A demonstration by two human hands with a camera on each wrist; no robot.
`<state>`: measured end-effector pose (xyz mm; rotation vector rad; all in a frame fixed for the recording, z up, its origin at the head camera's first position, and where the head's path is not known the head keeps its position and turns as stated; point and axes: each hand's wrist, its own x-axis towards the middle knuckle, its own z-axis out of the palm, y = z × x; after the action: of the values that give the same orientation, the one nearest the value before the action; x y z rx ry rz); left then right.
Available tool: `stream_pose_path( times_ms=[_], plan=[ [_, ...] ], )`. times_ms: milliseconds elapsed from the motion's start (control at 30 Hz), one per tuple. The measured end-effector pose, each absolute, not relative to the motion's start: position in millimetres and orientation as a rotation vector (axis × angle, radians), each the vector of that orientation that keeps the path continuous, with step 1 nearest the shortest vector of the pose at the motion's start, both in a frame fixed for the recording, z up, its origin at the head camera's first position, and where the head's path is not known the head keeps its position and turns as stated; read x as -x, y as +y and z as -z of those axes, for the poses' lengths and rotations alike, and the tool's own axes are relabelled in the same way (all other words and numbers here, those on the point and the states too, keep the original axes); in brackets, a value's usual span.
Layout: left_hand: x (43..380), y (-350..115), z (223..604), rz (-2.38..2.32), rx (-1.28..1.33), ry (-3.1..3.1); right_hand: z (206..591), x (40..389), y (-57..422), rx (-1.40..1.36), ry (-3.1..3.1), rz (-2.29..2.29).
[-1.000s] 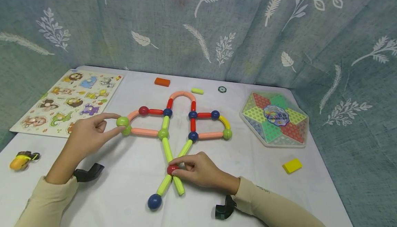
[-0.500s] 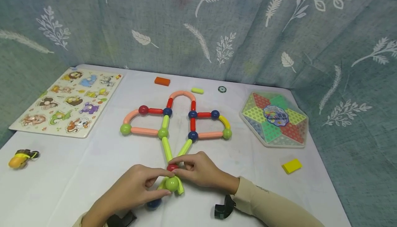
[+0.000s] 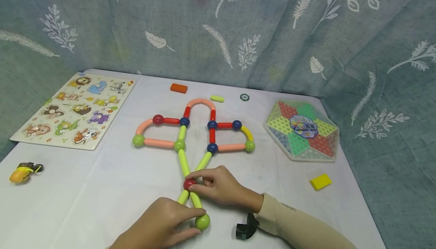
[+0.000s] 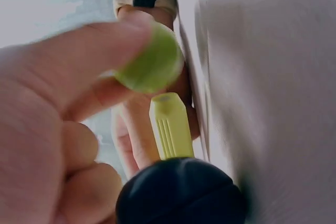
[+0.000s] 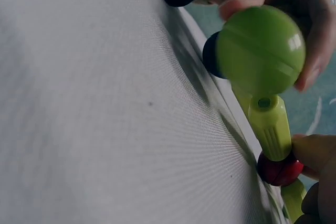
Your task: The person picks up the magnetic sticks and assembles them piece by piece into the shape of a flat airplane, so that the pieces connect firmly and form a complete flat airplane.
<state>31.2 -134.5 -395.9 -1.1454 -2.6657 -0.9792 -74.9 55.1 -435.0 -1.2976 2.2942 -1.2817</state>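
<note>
My left hand (image 3: 163,222) pinches a green magnetic ball (image 3: 203,222) between thumb and finger. In both wrist views that ball is close to the free end of a short yellow-green magnetic stick (image 4: 172,127); the stick's end face shows, and contact is unclear. With thumb and index finger, my right hand (image 3: 221,188) holds the red ball (image 3: 189,184) where several yellow-green sticks meet. Above it spreads a flat figure of sticks and balls, with salmon side arms (image 3: 158,143) and a salmon arch (image 3: 201,101) on top. A dark blue ball (image 4: 181,192) is hidden behind my left hand in the head view.
An animal puzzle board (image 3: 73,109) lies at left, above a small yellow-orange toy (image 3: 23,174). A hexagonal checkers box (image 3: 302,131) and a yellow block (image 3: 320,182) are at right. An orange block (image 3: 178,88), a yellow-green stick (image 3: 217,98) and a round chip (image 3: 244,97) lie at the back.
My left hand has carried the green ball from beside the figure's left arm down to the lower right stick's end. My right hand has stayed on the red ball.
</note>
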Motion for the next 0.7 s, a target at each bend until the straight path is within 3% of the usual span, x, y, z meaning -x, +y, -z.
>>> stream_pose_path(
  times_ms=[233,700],
  plan=[
    [-29.6,-130.7,397.1,0.784,1.161,-2.648,434.4,74.9,55.3,1.291,2.297,1.286],
    [-32.0,-137.0,391.5,0.843,1.097,-2.779,431.9,73.7,55.6,1.281,2.297,1.275]
  ],
)
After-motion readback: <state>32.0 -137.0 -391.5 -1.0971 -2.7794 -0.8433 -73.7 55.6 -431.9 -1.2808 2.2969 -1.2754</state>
